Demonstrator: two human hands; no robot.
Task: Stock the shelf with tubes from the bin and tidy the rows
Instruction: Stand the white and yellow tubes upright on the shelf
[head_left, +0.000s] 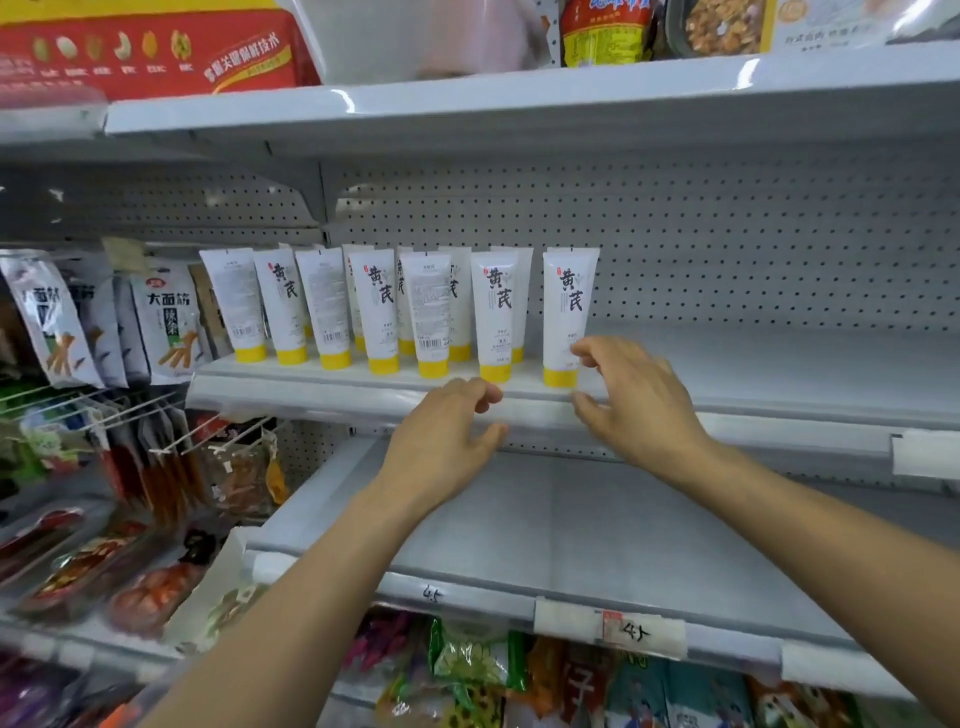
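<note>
Both bare arms reach to the white metal shelf (753, 374), the left hand (447, 436) loosely curled and empty at its near lip, the right hand (636, 400) spread-fingered just beside the rightmost tube (569, 306) of the smooth white yellow-capped tubes (379, 306) standing in rows at left.

The white shelf (779, 374) has a pegboard back (727, 249) and a lip (311, 400) along its front edge. Tubes (382, 312) stand on its left part, each upright on a yellow cap (335, 358), in a front row of seven with more behind. All are white; some face out with black characters, others show a back label with a barcode. The left six stand close together, the row running nearer the lip toward the right. The rightmost tube (566, 312) stands slightly apart, close to the lip.
</note>
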